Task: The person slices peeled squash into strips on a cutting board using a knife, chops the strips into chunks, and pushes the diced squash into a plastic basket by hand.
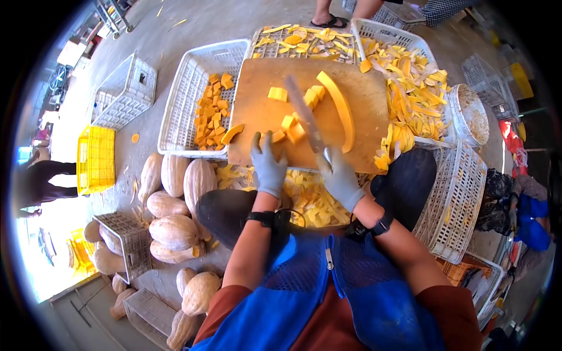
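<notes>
A wooden cutting board (257, 111) lies across white crates in front of me. My right hand (341, 175), in a grey glove, grips the handle of a long knife (304, 114) whose blade points away over the board. My left hand (268, 164), also gloved, rests with spread fingers at the board's near edge, touching orange squash chunks (291, 130). A long curved squash slice (339, 108) lies to the right of the blade. More cubes (277, 93) sit farther up the board.
A white crate (181, 99) on the left holds cut squash cubes. Crates (410, 82) to the right and behind hold peel strips. Whole pale squashes (172, 231) lie on the concrete floor at left. Another person's feet (331, 20) stand beyond the board.
</notes>
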The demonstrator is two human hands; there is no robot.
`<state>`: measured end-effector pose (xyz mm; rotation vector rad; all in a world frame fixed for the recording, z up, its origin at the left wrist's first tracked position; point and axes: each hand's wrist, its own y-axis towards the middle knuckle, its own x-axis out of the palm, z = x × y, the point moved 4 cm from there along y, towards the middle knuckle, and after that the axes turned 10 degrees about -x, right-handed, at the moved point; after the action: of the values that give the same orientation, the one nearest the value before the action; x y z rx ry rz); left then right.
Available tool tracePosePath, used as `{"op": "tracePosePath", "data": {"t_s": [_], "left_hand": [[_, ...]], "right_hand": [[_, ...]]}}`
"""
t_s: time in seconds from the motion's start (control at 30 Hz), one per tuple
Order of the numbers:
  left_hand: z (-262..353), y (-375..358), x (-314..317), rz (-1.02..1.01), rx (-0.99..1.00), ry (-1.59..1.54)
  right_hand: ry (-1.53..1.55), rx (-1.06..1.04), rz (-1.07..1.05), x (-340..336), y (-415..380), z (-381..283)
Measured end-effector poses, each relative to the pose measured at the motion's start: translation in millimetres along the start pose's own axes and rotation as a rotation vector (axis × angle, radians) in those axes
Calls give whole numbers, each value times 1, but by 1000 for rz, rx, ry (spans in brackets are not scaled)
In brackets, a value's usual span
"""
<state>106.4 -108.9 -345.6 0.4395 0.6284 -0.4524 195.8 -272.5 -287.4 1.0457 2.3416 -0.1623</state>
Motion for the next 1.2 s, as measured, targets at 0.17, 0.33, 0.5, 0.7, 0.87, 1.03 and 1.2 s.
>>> {"op": "tracePosePath", "data": {"t_s": [0.17,0.33,0.5,0.7,0.87,1.03,1.2], "left_hand": [[38,1,47,-118,445,348],[26,27,65,-185,555,403],[-20,90,43,-168,615,440],[-73,174,-7,11,326,778],[-32,132,-7,38,279,443],[43,42,85,-381,164,-163],[76,9,122,-615,-89,-274]], "right_hand": [[-159,55,139,-16,6,32],[-290,166,-14,7,23,46],[-122,148,-132,52,64,31],[562,283,-243,77,113,3],[66,-84,163,-16,71,13],[-297,198,45,-85,-4,65],[-83,311,-143,-86,-41,35]]}}
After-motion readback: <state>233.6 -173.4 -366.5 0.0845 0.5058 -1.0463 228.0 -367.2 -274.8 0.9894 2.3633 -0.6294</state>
